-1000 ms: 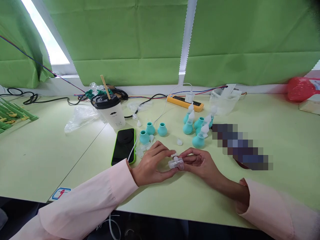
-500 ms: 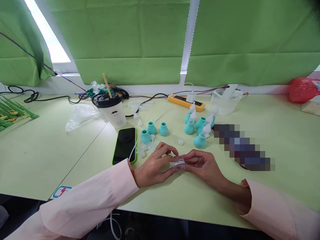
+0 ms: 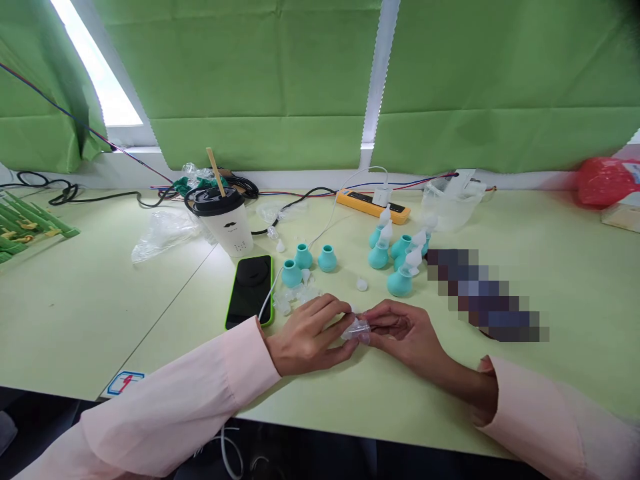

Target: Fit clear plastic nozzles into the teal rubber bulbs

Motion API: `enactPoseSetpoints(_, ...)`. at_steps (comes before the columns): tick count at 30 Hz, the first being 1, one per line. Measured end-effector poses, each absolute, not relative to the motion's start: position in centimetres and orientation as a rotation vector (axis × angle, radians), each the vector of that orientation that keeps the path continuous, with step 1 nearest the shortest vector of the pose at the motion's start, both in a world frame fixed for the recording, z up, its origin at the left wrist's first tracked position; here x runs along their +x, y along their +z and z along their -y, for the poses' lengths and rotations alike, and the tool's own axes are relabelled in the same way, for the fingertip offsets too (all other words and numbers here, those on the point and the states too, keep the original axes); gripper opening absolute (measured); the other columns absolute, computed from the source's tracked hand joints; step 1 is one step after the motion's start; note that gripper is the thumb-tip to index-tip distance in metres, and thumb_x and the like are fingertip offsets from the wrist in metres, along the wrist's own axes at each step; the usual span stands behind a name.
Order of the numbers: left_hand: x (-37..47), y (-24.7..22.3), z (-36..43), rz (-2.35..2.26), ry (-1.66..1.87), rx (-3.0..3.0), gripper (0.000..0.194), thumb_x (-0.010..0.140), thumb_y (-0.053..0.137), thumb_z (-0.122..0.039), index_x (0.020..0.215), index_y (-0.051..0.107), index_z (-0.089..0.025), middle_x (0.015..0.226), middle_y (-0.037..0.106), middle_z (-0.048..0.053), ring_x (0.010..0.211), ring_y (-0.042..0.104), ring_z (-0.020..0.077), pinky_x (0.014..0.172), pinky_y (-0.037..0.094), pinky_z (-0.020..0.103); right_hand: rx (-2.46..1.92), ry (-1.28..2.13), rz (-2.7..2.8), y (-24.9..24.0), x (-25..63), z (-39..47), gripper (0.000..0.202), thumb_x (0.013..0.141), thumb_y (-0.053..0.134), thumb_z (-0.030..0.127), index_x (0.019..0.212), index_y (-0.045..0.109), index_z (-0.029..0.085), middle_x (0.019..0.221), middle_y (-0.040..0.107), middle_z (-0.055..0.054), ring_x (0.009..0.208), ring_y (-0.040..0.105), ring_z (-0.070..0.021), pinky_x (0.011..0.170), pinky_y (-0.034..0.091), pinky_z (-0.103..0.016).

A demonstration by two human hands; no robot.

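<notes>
Clear plastic fitting (image 3: pixel 357 330), one, short, tubular, glossy: lying well right of the green-edged phone (image 3: pixel 250 292); we are pinching it between fingertips of the left hand (image 3: pixel 307 340) and right hand (image 3: pixel 407 330). Risk: uneven squeezing could be sending its slick, curved wall slipping from our grip. Teal bulbs (image 3: pixel 327 260), three, matte, round-bellied, open-necked: standing right of the phone's far end. Translucent pieces (image 3: pixel 295 298), loose: lying just beside the phone, right.

1 head-worn view, forward and down
</notes>
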State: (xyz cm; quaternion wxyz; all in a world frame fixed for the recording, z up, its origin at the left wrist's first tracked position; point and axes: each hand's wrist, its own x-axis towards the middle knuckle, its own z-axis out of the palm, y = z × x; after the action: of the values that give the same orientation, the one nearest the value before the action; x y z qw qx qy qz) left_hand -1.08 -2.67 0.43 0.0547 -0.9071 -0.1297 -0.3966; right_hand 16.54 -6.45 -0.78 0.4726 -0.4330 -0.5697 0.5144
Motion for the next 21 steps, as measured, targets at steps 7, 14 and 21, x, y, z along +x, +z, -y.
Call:
enactPoseSetpoints(7,-1.1,0.2,2.8,0.336,-1.075,-2.584,0.012,0.072,0.054,-0.022,0.078,0.050,-0.011,0.071,0.058,0.005,0.060,0.052,0.0126,0.049,0.046,0.025,-1.080,1.246,1.432,-0.8,16.5,6.4,0.023,0.057,0.071,0.026,0.076,0.060,0.019,0.076,0.067,-0.004,0.075,0.063,-0.0198,0.069,0.052,-0.032)
enactPoseSetpoints(14,-1.1,0.5,2.8,0.450,-1.184,-2.669,0.020,0.070,0.056,-0.027,0.085,0.051,-0.014,0.075,0.059,0.006,0.063,0.052,0.0135,0.050,0.046,0.026,-1.093,1.272,1.388,-0.7,16.6,6.2,0.024,0.059,0.069,0.028,0.079,0.057,0.018,0.079,0.066,-0.005,0.078,0.062,-0.0213,0.070,0.052,-0.034)
enactPoseSetpoints(21,-2.5,2.0,1.4,0.624,-1.349,-2.600,0.030,0.066,0.052,-0.017,0.096,0.052,-0.016,0.086,0.058,0.007,0.075,0.051,0.0181,0.062,0.046,0.033,-1.010,1.341,1.260,-0.1,16.5,6.0,0.023,0.064,0.066,0.029,0.080,0.053,0.018,0.083,0.065,-0.005,0.073,0.063,-0.0188,0.066,0.054,-0.033)
